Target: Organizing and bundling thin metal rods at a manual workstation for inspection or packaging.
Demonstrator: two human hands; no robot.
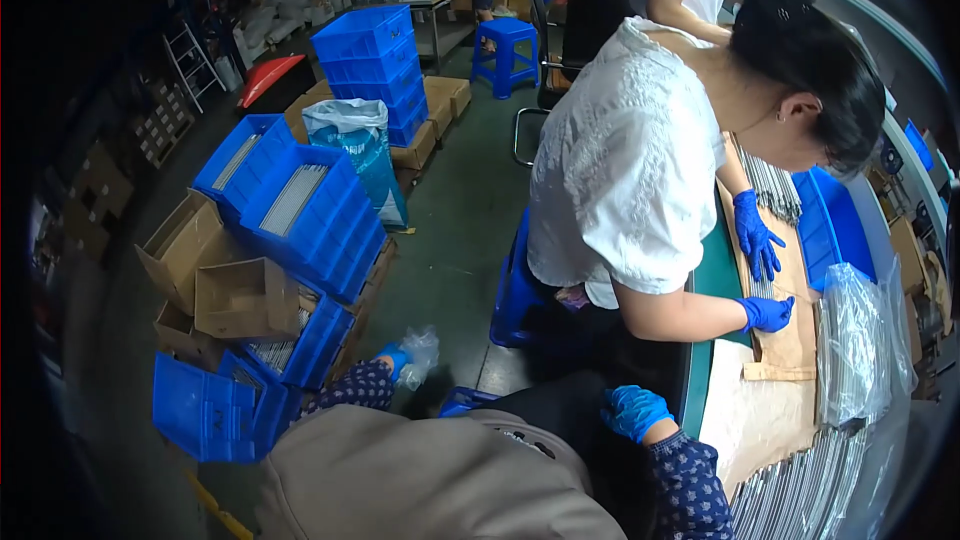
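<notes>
My left hand (394,361), in a light blue glove, reaches out low on the left and grips a crumpled clear plastic bag (421,357) above the floor. My right hand (637,412), gloved the same way, lies on my dark-clothed leg beside the workbench edge, its fingers draped over the leg with nothing seen in them. On the bench to my right, many thin metal rods (805,485) lie side by side. Brown paper (762,410) covers the surface beyond them, and a clear plastic-wrapped bundle of rods (852,350) sits alongside.
A seated co-worker (625,160) in white works with blue-gloved hands at the bench. Left of me stand stacked blue crates (335,225) with rods, open cardboard boxes (245,298) and a tilted blue crate (203,410). A teal-and-white sack (355,155) and a blue stool (505,52) are farther back.
</notes>
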